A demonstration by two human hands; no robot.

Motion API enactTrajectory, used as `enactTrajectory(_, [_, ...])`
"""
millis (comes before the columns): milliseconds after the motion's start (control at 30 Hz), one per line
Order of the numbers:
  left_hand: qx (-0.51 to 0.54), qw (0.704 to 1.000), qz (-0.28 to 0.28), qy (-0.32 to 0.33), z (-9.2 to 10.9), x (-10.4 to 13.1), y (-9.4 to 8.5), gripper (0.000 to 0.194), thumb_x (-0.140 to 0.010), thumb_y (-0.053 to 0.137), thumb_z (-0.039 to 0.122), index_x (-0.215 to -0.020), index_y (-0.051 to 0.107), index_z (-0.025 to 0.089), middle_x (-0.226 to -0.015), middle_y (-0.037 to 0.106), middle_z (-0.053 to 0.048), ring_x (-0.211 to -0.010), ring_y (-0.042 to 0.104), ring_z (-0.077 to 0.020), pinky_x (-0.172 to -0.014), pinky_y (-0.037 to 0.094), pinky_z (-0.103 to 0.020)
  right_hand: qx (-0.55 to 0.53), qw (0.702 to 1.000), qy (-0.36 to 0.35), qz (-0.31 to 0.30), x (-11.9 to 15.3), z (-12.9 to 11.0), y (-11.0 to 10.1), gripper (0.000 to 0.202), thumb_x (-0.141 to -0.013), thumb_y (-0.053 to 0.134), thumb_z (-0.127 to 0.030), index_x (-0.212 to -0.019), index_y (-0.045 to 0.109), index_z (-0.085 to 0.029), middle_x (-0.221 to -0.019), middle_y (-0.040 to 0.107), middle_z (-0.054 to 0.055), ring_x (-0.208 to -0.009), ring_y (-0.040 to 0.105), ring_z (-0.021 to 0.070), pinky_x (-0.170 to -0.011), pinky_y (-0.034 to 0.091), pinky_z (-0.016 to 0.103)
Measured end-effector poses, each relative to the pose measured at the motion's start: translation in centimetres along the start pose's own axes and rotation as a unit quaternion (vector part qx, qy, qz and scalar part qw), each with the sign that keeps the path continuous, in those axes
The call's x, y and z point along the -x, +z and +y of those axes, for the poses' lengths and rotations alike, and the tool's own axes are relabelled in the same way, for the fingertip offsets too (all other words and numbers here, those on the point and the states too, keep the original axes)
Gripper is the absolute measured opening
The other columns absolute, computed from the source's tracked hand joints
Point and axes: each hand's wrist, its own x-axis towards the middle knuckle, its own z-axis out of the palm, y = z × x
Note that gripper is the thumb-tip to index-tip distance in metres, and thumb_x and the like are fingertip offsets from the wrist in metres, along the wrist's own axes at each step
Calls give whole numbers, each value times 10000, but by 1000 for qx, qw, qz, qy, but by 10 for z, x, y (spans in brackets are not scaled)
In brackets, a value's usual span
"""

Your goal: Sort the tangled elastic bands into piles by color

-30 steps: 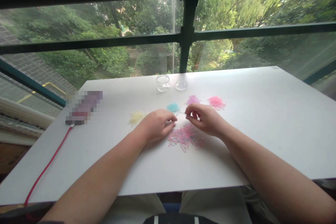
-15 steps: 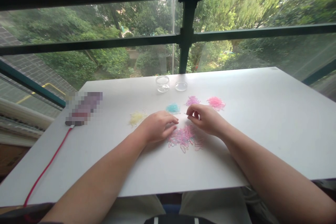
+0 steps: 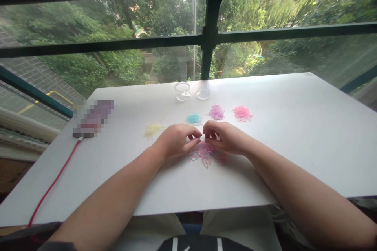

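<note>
A mixed pile of small pink and purple rubber bands [image 3: 204, 153] lies on the white table [image 3: 294, 133] just below both hands. My left hand [image 3: 176, 141] and my right hand [image 3: 225, 136] meet fingertip to fingertip over it, pinching at a band too small to make out. Behind them lie sorted heaps: a yellow heap [image 3: 153, 129], a blue heap [image 3: 193, 119], a purple heap [image 3: 216, 112] and a pink heap [image 3: 242, 113].
A small clear jar [image 3: 182, 91] and its clear lid [image 3: 203, 94] stand at the table's far edge. A blurred object [image 3: 93, 118] with a red cable [image 3: 53, 183] lies at the left. A window frame and trees are behind the table.
My right hand has come down and left from beside the blue heap, so its fingertips now meet my left hand's over the mixed pile. My left hand has barely moved.
</note>
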Motion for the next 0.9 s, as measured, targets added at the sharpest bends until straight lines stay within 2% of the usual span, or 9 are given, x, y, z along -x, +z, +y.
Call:
enactTrajectory(233, [7,1000,18,19,-3,-1,2,159,-788,588,196,-922,675,193,-833,716,-1,-732,639,-128,-697,474,-244,-9,1000,-17,14,0,3,2,154,-734,578,-103,-855,528,-181,-691,569,-23,-594,512,94,-541,374,198])
enactTrajectory(533, [5,998,40,39,-3,-2,1,98,-787,574,190,-814,668,183,-741,685,2,-683,608,-116,-667,459,-231,-15,999,-30,28,0,2,2,136,-730,588,-116,-845,542,-172,-681,563,-19,-590,511,93,-544,388,201])
enactTrajectory(900, [19,997,66,37,-2,-1,1,80,-752,581,179,-775,658,179,-702,669,4,-660,601,-113,-643,452,-231,-16,997,-62,33,0,2,1,58,-775,599,-193,-815,576,-158,-640,540,-19,-571,489,91,-552,391,210])
